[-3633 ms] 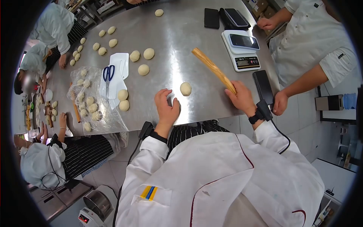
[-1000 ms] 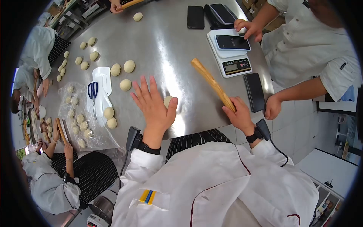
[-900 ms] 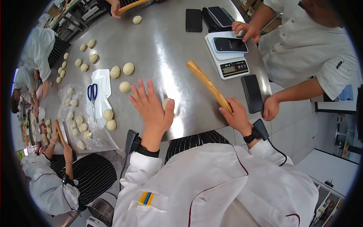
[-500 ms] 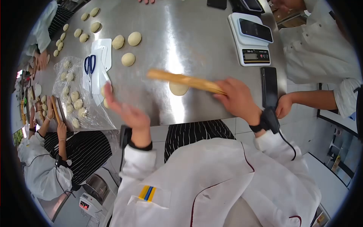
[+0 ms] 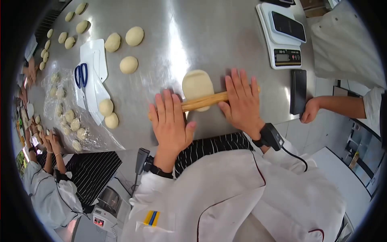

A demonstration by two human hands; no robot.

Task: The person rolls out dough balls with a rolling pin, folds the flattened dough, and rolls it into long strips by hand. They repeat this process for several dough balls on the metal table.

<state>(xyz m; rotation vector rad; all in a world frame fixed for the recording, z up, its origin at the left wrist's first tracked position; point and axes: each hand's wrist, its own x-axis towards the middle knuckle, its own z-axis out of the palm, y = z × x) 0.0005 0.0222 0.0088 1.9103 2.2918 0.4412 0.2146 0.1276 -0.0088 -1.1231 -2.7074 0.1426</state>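
Observation:
A wooden rolling pin (image 5: 204, 102) lies across the lower part of a flattened piece of dough (image 5: 198, 84) on the steel table. My left hand (image 5: 171, 125) rests flat on the pin's left end, with fingers stretched forward and thumb apart. On the right end, my right hand (image 5: 243, 101) is also laid flat, fingers extended over the wood. Neither hand is wrapped round the pin. The dough shows between the two hands, longer than it is wide, and a small part of it sticks out below the pin.
Round dough balls (image 5: 129, 64) sit to the left, beside blue-handled scissors (image 5: 83, 76) on white scrapers (image 5: 101, 60). Plastic film (image 5: 86, 133) covers several more. A scale (image 5: 278, 40) carrying a phone (image 5: 288, 25) stands at right, near a black case (image 5: 298, 90) and another person's hand (image 5: 310, 109).
My left hand has come down from the air onto the pin. My right hand has loosened its grip and flattened over the other end. The dough now looks longer.

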